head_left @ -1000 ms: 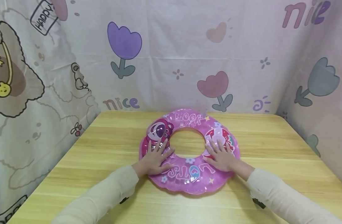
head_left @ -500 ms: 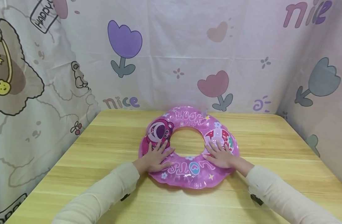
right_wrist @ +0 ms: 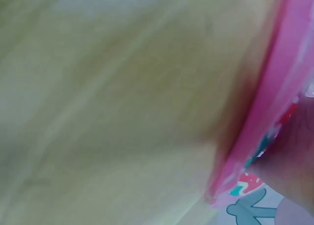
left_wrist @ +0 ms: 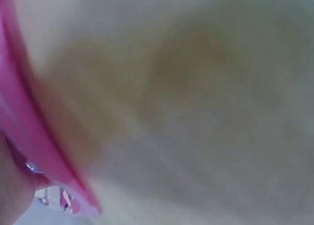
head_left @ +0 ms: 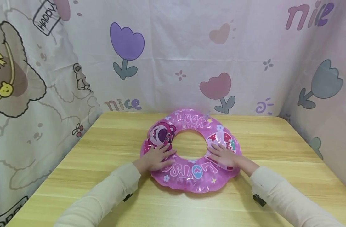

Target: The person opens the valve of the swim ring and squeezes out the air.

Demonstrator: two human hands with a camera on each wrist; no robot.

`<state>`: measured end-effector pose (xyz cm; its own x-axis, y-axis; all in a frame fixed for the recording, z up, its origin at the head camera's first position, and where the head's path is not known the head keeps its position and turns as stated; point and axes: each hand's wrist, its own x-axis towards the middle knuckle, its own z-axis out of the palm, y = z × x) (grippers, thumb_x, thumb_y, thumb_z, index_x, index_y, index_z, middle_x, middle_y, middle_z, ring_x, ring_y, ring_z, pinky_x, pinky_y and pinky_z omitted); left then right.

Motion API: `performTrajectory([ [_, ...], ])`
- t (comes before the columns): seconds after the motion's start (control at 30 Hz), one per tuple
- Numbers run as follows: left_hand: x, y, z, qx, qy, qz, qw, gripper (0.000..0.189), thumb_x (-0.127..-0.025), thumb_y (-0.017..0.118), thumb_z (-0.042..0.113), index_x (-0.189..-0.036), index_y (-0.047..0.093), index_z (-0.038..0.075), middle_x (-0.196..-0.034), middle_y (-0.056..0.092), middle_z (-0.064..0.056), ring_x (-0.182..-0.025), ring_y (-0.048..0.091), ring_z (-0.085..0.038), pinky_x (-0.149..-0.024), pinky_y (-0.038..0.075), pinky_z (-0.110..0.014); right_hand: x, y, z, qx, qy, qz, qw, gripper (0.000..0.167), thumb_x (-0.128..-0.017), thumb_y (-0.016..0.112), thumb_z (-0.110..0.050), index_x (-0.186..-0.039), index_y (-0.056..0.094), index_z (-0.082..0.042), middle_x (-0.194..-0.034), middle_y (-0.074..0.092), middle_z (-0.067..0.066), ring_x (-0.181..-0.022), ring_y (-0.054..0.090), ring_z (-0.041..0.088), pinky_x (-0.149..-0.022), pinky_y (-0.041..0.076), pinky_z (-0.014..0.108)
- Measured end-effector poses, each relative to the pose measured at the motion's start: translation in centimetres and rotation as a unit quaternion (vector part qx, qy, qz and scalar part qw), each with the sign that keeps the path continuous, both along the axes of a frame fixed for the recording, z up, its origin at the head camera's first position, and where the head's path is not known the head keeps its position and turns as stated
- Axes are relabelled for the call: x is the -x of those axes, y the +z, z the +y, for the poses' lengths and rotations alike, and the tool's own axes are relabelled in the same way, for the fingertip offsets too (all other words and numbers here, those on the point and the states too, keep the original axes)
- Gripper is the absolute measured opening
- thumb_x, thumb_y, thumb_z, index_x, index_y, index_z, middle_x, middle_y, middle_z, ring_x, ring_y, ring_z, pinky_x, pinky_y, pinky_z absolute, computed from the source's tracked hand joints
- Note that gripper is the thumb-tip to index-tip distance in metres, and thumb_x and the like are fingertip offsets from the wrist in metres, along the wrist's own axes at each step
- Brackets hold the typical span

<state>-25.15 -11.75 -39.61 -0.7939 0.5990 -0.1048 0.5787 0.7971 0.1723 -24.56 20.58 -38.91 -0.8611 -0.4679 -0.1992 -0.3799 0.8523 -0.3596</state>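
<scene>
A pink inflatable swim ring (head_left: 190,181) with a bear, a strawberry print and white lettering lies flat on the wooden table. My left hand (head_left: 156,157) rests on its left side, fingers spread just below the bear's face. On the opposite side my right hand (head_left: 224,156) lies over the strawberry print, its fingers reaching toward the centre hole. In the left wrist view the ring's edge (left_wrist: 29,117) runs along the left, with part of the hand in the corner. The right wrist view has the pink edge (right_wrist: 265,107) next to the hand (right_wrist: 289,156).
The light wooden table (head_left: 104,135) extends to both sides of the ring. A printed cloth backdrop (head_left: 173,41) with tulips and hearts hangs behind it and along both sides. A small clear valve (head_left: 207,115) shows at the ring's back edge.
Both hands stay on the ring at nearly the same spots, their fingers slightly lower and more bunched. The ring's front edge shifted back a little, then slightly forward again.
</scene>
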Motion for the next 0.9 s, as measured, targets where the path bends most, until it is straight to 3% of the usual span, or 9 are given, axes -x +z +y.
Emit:
performTrajectory([
  [0.17, 0.6, 0.2, 0.1, -0.013, -0.017, 0.037, 0.9991, 0.056, -0.094, 0.037, 0.053, -0.138, 0.046, 0.018, -0.147, 0.037, -0.015, -0.134, 0.035, -0.038, -0.111, 0.026, -0.053, 0.3, 0.1, -0.1, 0.017, -0.020, 0.044, 0.9987, 0.056, -0.100, 0.030, -0.043, -0.139, 0.041, -0.005, -0.148, 0.026, 0.026, -0.136, 0.020, 0.049, -0.108, 0.017, 0.065],
  [0.27, 0.9, 0.0, 0.0, -0.013, -0.024, 0.068, 0.9973, 0.054, -0.095, 0.038, 0.048, -0.137, 0.047, 0.015, -0.150, 0.027, -0.020, -0.136, 0.028, -0.044, -0.111, 0.022, -0.058, 0.4, -0.1, -0.1, -0.001, -0.034, 0.067, 0.9972, 0.056, -0.099, 0.032, -0.043, -0.142, 0.036, -0.008, -0.150, 0.020, 0.026, -0.138, 0.014, 0.050, -0.110, 0.010, 0.065],
  [0.4, 1.3, -0.3, -0.4, -0.010, 0.014, 0.082, 0.9965, 0.053, -0.096, 0.038, 0.046, -0.140, 0.042, 0.018, -0.153, 0.011, -0.026, -0.138, 0.009, -0.051, -0.111, 0.007, -0.064, 0.5, -0.4, 0.0, -0.020, -0.054, 0.058, 0.9967, 0.059, -0.099, 0.029, -0.046, -0.147, 0.024, -0.011, -0.153, 0.006, 0.025, -0.138, -0.004, 0.050, -0.108, -0.005, 0.067],
  [0.57, 2.0, -0.2, -0.4, -0.005, 0.058, 0.055, 0.9968, 0.054, -0.096, 0.035, 0.050, -0.142, 0.038, 0.022, -0.152, 0.004, -0.029, -0.139, -0.002, -0.050, -0.109, -0.002, -0.067, 0.9, -0.7, 0.4, -0.036, -0.064, 0.026, 0.9970, 0.061, -0.099, 0.024, -0.050, -0.149, 0.016, -0.015, -0.154, -0.003, 0.022, -0.138, -0.011, 0.049, -0.106, -0.010, 0.069],
  [0.7, 2.3, -0.1, -0.2, 0.002, 0.067, 0.023, 0.9975, 0.057, -0.096, 0.033, 0.053, -0.144, 0.034, 0.023, -0.152, 0.003, -0.028, -0.140, -0.003, -0.049, -0.108, -0.004, -0.067, 1.1, -0.6, 0.4, -0.037, -0.064, 0.009, 0.9972, 0.066, -0.097, 0.020, -0.056, -0.149, 0.015, -0.016, -0.154, -0.004, 0.022, -0.138, -0.011, 0.049, -0.104, -0.012, 0.069],
  [0.9, 2.5, 0.0, -0.1, 0.015, 0.067, 0.008, 0.9976, 0.058, -0.095, 0.032, 0.054, -0.145, 0.032, 0.024, -0.152, 0.008, -0.028, -0.140, 0.002, -0.048, -0.109, 0.001, -0.067, 1.4, -0.4, 0.4, -0.038, -0.060, -0.009, 0.9974, 0.067, -0.097, 0.018, -0.057, -0.149, 0.013, -0.016, -0.154, -0.003, 0.022, -0.138, -0.011, 0.049, -0.105, -0.010, 0.069],
])
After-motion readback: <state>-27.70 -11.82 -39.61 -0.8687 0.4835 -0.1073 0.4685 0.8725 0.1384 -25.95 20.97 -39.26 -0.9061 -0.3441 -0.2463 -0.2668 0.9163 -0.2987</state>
